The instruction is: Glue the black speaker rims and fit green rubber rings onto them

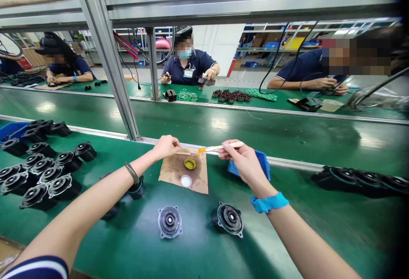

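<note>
My right hand (pixel 244 162) pinches a pale wooden-handled brush (pixel 217 147), its orange-banded end pointing left. My left hand (pixel 166 146) is closed on the end of another thin wooden-handled brush (pixel 188 153), also with an orange part. The two orange ends meet or overlap; contact is hard to tell. Below them, a stained cardboard sheet (pixel 171 172) carries a small open yellow container (pixel 189 164) and a white round lid (pixel 185 181). Nearer me, two round black motor-like housings with metal flanges, a left one (pixel 170 222) and a right one (pixel 229 218), lie face up.
Many similar housings (pixel 41 166) stand at left, some partly behind my left forearm. More housings (pixel 358 179) line the right. A blue bin (pixel 262 164) sits behind my right hand. A metal post (pixel 108 57) rises ahead. Co-workers sit across the line.
</note>
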`<state>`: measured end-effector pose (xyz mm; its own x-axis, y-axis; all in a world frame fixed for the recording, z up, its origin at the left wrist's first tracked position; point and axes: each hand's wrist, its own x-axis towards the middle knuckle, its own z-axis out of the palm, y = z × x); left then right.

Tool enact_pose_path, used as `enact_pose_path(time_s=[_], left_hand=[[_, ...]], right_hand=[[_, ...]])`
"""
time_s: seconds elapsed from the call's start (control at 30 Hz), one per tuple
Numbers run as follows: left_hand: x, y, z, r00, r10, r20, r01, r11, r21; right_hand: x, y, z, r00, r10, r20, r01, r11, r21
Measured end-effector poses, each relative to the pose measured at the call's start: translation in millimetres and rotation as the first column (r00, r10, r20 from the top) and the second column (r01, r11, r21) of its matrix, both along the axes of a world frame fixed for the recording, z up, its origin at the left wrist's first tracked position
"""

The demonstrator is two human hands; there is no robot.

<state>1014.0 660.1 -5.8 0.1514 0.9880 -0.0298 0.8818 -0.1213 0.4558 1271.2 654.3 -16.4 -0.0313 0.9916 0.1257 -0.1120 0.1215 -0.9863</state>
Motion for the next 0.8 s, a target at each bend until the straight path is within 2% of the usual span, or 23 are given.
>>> enact_pose_path(time_s=[0.17,0.4,0.8], left_hand=[[13,-5,5.0,0.990,-0.018,0.142,0.004,0.995,0.101],[30,-8,4.7,0.938,-0.009,0.346,-0.054,0.984,0.172],[55,-13,9.5,0.798,-0.036,0.602,-0.045,0.992,0.118]], right_hand=[[8,-1,11.7,0.995,-0.076,-0.063,0.078,0.997,0.021],[12,-4,25.1,0.989,-0.101,-0.107,0.105,0.994,0.033],[11,-9,25.7,0.992,-0.089,-0.088,0.097,0.991,0.089]])
